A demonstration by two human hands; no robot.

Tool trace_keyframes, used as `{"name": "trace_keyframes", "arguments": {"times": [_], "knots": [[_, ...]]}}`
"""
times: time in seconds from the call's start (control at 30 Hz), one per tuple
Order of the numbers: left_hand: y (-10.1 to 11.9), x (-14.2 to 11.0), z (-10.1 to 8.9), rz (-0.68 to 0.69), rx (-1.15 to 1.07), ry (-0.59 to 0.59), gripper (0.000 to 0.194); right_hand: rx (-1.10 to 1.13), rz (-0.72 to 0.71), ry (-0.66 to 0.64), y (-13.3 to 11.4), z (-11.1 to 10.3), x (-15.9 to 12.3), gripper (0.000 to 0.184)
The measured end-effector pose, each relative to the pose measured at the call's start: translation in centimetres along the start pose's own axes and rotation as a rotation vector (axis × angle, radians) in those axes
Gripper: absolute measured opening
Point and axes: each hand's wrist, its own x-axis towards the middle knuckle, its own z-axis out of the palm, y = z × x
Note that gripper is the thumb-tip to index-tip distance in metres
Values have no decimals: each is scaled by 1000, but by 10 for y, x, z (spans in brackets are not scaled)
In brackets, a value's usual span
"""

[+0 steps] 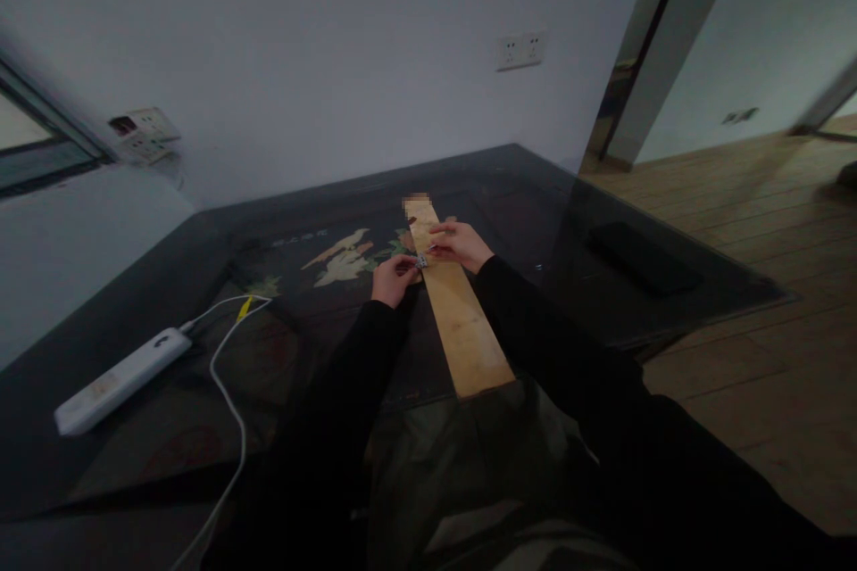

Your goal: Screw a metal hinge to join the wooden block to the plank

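Note:
A long pale wooden board (461, 321) lies lengthwise on a dark glass-topped table (201, 268), its near end over the table's front edge. My left hand (394, 278) is curled at the board's left edge, fingers pinched on a small shiny metal piece (421, 261). My right hand (459, 244) rests on top of the board just beyond it, fingers bent and touching the same small piece. Both sleeves are black.
A white power strip (120, 379) with a white cable (228, 375) lies at the table's left. A flat black object (643, 257) sits at the right of the table. Wall sockets (520, 49) are above; wooden floor (769, 268) stretches to the right.

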Motion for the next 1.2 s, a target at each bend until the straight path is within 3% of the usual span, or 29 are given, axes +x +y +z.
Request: {"name": "trace_keyframes", "arguments": {"times": [0.13, 0.33, 0.47, 0.6, 0.73, 1.0, 1.2], "knots": [[-2, 0, 1, -1, -25, 3, 14, 148, 58, -21, 8, 6, 5, 19], [-3, 1, 2, -22, -52, 11, 13, 30, 79, -18, 11, 9, 9, 22], [-5, 2, 1, -20, -49, 16, 15, -448, -57, -94, 11, 13, 0, 8], [-5, 1, 0, -9, -17, 27, 14, -926, -291, 12, 13, 18, -6, 19], [-1, 0, 0, -23, -46, 24, 14, -1133, -268, 86, 15, 20, -6, 23], [4, -1, -2, -66, -79, 15, 13, -1139, -246, 60, 19, 21, -4, 25], [3, 1, -3, -110, -150, -16, 15, -850, -309, 120, 20, 12, 8, 12]]}}
